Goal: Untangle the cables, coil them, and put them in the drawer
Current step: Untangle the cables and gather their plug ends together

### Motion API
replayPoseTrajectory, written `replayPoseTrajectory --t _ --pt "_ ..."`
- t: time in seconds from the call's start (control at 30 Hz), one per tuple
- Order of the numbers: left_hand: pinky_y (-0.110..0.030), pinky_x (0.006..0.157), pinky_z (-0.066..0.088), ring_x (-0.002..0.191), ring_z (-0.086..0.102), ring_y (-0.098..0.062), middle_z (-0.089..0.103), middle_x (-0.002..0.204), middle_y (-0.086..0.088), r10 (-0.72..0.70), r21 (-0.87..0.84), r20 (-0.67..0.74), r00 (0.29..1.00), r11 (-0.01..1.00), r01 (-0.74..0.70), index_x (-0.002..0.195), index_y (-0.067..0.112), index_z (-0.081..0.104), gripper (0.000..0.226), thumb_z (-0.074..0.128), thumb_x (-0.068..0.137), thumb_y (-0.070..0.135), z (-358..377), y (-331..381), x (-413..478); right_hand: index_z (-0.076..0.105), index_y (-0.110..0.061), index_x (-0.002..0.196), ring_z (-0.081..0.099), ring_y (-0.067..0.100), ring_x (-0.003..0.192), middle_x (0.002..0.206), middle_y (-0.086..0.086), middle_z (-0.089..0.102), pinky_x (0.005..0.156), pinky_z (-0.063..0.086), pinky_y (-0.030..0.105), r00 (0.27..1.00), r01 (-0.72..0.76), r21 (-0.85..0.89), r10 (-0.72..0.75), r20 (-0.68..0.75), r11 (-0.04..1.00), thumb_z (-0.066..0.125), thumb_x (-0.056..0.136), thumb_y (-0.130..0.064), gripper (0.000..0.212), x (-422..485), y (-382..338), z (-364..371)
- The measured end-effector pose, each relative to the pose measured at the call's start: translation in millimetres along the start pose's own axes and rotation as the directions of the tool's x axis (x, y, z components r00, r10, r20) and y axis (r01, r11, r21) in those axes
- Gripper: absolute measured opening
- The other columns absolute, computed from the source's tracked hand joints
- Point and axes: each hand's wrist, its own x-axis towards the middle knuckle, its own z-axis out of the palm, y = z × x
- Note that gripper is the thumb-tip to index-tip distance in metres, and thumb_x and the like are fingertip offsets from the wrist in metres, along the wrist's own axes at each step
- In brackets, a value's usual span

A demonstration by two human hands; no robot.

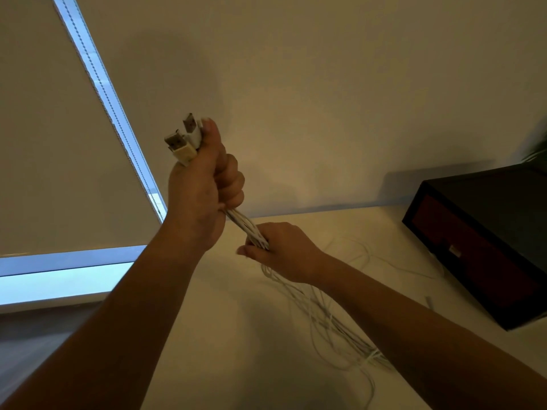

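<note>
My left hand (201, 187) is raised above the table and grips a bundle of several white cables just below their USB plugs (183, 140), which stick out above my fist. The bundle (245, 227) runs down to my right hand (281, 250), whose fingers are curled round it lower down. Below my right hand the white cables (325, 318) hang loose and spread in tangled loops on the white table (236, 335). A dark drawer box (485, 244) with a small handle stands at the right, its drawer closed.
A wall rises behind the table. On the left, a window with a roller blind (59, 143) and a bright sill (59, 279). Some cable loops (384, 255) lie close to the drawer box.
</note>
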Motion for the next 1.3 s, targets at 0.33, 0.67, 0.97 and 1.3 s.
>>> replayPoseTrajectory --t 0.33,0.67,0.97,1.3 --pt "-0.015 0.037 0.018 0.037 0.015 -0.006 0.02 0.044 0.007 0.006 0.001 -0.033 0.999 1.0 -0.006 0.056 0.02 0.02 0.053 0.042 0.096 0.046 -5.5 0.1 4.5 0.06 -0.014 0.07 0.055 0.018 0.059 0.067 0.004 0.062 0.057 0.043 0.037 0.997 -0.048 0.027 0.049 -0.056 0.999 0.052 0.094 -0.045 0.041 -9.1 14.7 -0.7" --pt "-0.018 0.037 0.016 0.039 0.013 -0.008 0.019 0.045 0.007 0.054 0.021 -0.143 0.988 0.998 -0.051 0.057 0.021 0.021 0.053 0.044 0.098 0.045 -23.3 10.5 14.8 0.062 -0.014 0.081 0.057 0.023 0.072 0.08 0.004 0.062 0.067 0.047 0.04 0.989 -0.141 -0.105 0.145 0.03 0.984 0.045 0.098 -0.044 0.038 -39.0 57.4 7.5" --pt "-0.018 0.037 0.013 0.037 0.012 -0.008 0.015 0.046 0.007 0.111 0.064 -0.32 0.941 0.993 -0.095 0.06 0.023 0.018 0.052 0.044 0.098 0.047 -58.8 27.9 21.8 0.057 -0.02 0.087 0.057 0.023 0.08 0.085 0.004 0.061 0.065 0.039 0.03 0.861 -0.39 -0.302 0.461 0.217 0.87 0.043 0.099 -0.037 0.024 -63.5 110.2 1.6" --pt "-0.029 0.083 0.049 0.092 0.068 -0.02 0.074 0.092 -0.001 0.01 0.924 0.322 0.947 0.217 -0.316 0.092 0.015 0.075 0.052 0.044 0.072 0.051 -39.9 -28.9 0.6 0.048 -0.023 0.077 0.049 0.022 0.074 0.071 -0.005 0.045 0.068 0.041 0.031 0.858 -0.203 -0.503 0.4 0.323 0.84 0.039 0.1 -0.036 0.028 -38.4 63.2 -51.7"
